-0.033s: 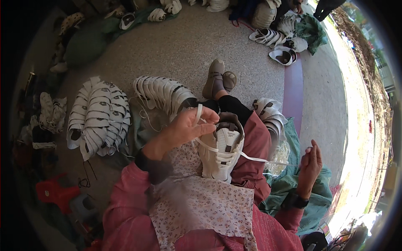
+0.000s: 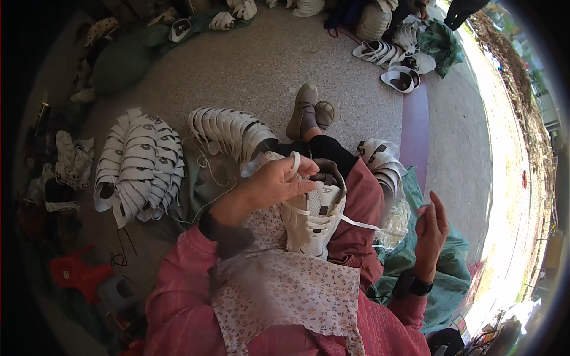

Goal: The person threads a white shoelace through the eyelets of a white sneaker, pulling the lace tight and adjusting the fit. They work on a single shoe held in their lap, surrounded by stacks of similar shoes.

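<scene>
A white sneaker upper (image 2: pixel 320 202) rests in my lap on a floral apron (image 2: pixel 285 285), its tongue and collar pointing away from me. White lace crosses its lower eyelets. At its upper left, my left hand (image 2: pixel 273 185) has the shoelace (image 2: pixel 295 163) looped over a finger, thumb and fingers curled close together. The other lace end stretches from the right side of the upper toward my right hand (image 2: pixel 432 234), raised over a green sack (image 2: pixel 439 267). That hand's fingers are bent with one pointing up; its hold on the thin lace end is hard to see.
Nested stacks of white uppers (image 2: pixel 142 166) stand on the floor at left, with another row (image 2: pixel 228 133) ahead. More uppers (image 2: pixel 386 163) and a bundle of laces (image 2: pixel 395 228) lie beside my right leg. A red object (image 2: pixel 80 273) is at lower left. Another person's hand (image 2: pixel 423 10) shows far right.
My left hand has shifted slightly to the right, nearer the shoe opening. My right hand has moved a little left and upward, and the lace beside it looks less taut.
</scene>
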### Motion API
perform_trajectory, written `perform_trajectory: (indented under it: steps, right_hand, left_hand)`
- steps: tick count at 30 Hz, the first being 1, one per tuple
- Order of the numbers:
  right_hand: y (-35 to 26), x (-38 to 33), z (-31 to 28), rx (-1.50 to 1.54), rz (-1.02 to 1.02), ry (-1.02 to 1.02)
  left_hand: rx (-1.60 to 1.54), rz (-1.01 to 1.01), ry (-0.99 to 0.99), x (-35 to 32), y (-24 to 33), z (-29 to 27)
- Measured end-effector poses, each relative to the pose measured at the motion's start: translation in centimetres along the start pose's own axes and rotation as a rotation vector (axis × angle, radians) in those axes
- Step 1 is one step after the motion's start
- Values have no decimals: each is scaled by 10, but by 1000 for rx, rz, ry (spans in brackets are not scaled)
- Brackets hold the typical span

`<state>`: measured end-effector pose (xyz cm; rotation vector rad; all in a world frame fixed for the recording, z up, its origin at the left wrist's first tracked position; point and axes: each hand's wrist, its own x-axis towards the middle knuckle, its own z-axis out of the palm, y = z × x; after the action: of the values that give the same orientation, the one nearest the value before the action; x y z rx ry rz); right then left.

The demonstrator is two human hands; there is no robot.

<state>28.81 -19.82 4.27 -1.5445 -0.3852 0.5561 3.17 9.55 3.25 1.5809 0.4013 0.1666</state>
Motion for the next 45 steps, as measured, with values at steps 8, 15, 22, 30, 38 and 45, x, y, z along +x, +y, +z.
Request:
perform_trajectory:
  steps: [8, 15, 22, 30, 38, 45]
  right_hand:
    - [13, -41, 107, -604, -325, -525]
    - [34, -35, 123, -705, -644, -502]
    - [46, -38, 134, -561, -444, -452]
    - [57, -37, 131, -389, -249, -528]
    - [47, -25, 135, -437, -341, -623]
    - [31, -18, 125, -439, -360, -740]
  left_hand:
    - [274, -244, -308, 36, -4, 18]
    - [-338, -283, -288, 25, -35, 10]
    - [-286, -304, -316, 27, -35, 6]
    - [-170, -182, -414, 25, -34, 2]
    - [130, -116, -282, 22, -31, 10]
    - [181, -67, -242, 22, -36, 12]
